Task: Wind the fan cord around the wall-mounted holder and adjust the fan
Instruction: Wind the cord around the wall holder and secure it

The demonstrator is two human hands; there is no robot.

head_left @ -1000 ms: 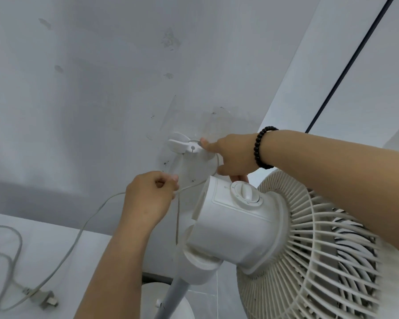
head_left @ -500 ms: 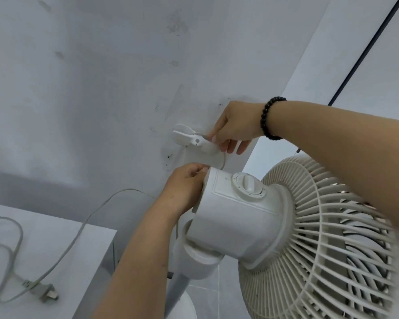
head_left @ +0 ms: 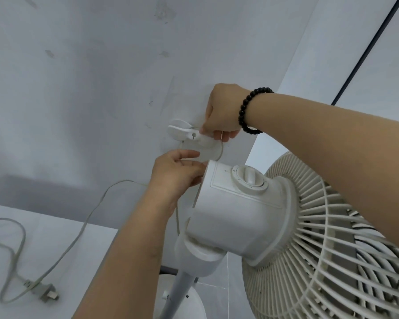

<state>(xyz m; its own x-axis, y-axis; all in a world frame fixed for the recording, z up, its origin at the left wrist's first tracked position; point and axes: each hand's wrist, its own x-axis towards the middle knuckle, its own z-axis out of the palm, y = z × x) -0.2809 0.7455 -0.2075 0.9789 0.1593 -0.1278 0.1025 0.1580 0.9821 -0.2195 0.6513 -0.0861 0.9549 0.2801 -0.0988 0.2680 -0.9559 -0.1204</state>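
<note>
A white wall-mounted holder (head_left: 189,137) sticks out from the grey wall. My right hand (head_left: 221,113), with a black bead bracelet at the wrist, pinches the grey fan cord (head_left: 88,222) just right of the holder; a loop of cord curves under the holder's base. My left hand (head_left: 177,173) is just below the holder with fingers curled round the cord, beside the white fan's motor housing (head_left: 235,210). The cord trails left and down to its plug (head_left: 47,292) on the white table (head_left: 55,249).
The fan's round knob (head_left: 250,178) sits on top of the housing. Its white grille (head_left: 327,249) fills the lower right. The fan pole (head_left: 177,293) and round base (head_left: 194,305) stand below, close to the table edge. A dark vertical line (head_left: 364,54) runs down the right wall.
My right hand has risen from beside the holder to above it, carrying the cord round. My left hand moved right and up to just under the holder. The view shifted slightly.
</note>
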